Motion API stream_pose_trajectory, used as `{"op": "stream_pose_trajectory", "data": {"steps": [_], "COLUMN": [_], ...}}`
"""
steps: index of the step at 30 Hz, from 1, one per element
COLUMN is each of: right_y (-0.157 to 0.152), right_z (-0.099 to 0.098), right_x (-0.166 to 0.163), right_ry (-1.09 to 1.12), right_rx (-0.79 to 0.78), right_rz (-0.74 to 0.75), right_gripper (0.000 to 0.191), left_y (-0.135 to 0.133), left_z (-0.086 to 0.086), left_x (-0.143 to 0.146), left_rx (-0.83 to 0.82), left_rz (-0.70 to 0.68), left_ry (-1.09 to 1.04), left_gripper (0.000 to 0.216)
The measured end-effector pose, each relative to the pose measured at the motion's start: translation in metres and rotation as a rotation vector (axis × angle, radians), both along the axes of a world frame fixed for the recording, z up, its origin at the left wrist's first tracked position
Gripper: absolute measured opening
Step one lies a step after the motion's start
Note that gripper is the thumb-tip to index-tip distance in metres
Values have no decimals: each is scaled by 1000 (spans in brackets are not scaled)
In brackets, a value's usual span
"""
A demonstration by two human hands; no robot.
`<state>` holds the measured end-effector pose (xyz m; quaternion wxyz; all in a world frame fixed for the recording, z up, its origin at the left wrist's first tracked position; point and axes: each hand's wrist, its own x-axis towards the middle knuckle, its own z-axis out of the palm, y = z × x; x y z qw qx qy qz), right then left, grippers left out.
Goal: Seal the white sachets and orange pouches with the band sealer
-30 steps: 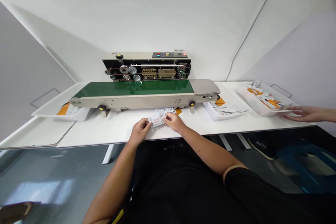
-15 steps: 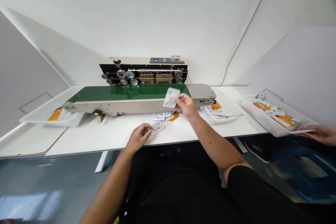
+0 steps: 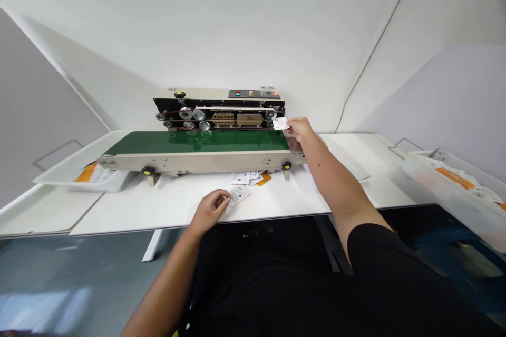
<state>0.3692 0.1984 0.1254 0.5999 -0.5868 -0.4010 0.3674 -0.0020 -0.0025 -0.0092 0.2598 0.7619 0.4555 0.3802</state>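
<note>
In my right hand (image 3: pixel 299 127) is a small white sachet (image 3: pixel 281 124), pinched by one edge. The hand has it above the belt's right end, at the right-hand rollers of a band sealing machine (image 3: pixel 219 110); whether the sachet touches the rollers I cannot tell. My left hand (image 3: pixel 211 208) rests low on the white table, its fingers closed on the corner of another printed white sachet (image 3: pixel 239 196). Just beyond it, several white and orange sachets (image 3: pixel 245 177) lie partly under the green conveyor belt (image 3: pixel 205 142).
A clear plastic bin (image 3: pixel 114 180) with sachets stands under the belt's left end. Another clear bin (image 3: pixel 454 181), holding white and orange sachets, juts over the table's right edge. Black knobs (image 3: pixel 148 170) stick out along the conveyor's front.
My right hand has carried its sachet up and rightward to the sealer. At right, the bin has shifted outward and the other person's hand has left view. My left hand stays put.
</note>
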Motion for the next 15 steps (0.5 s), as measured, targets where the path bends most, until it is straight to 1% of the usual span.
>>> {"op": "stream_pose_trajectory", "data": {"steps": [4, 5, 6, 8, 9, 10, 11, 12, 13, 14, 15], "right_y": [6, 3, -3, -24, -38, -55, -73, -92, -110, -127, -141], "right_z": [6, 8, 9, 8, 4, -2, -12, -24, -39, -55, -73], "right_x": [-10, -11, -12, -18, -24, -33, -44, -57, -72, -88, -103], "right_ry": [-57, -86, -147, -353, -481, -594, -660, -698, -730, -768, -799], "right_rx": [-25, -10, 37, 229, 361, 487, 582, 644, 674, 678, 660], "right_rz": [30, 21, -14, -144, -207, -238, -196, -73, 98, 285, 437], "right_gripper": [13, 13, 13, 13, 14, 16, 18, 19, 20, 21, 25], "left_y": [-1, 0, 0, 2, 4, 5, 7, 9, 11, 12, 13], "left_z": [0, -1, -2, -4, -5, -6, -7, -8, -9, -10, -11], "left_x": [-1, -1, -2, -2, -1, -1, 1, 3, 5, 7, 9], "left_rx": [-1, 2, 7, 39, 70, 109, 152, 191, 221, 239, 246], "left_rz": [6, 6, 7, 12, 8, 0, -13, -30, -44, -53, -56], "left_ry": [4, 8, 16, 48, 73, 103, 138, 176, 218, 261, 301], "left_gripper": [18, 19, 19, 19, 19, 20, 22, 29, 40, 50, 58]}}
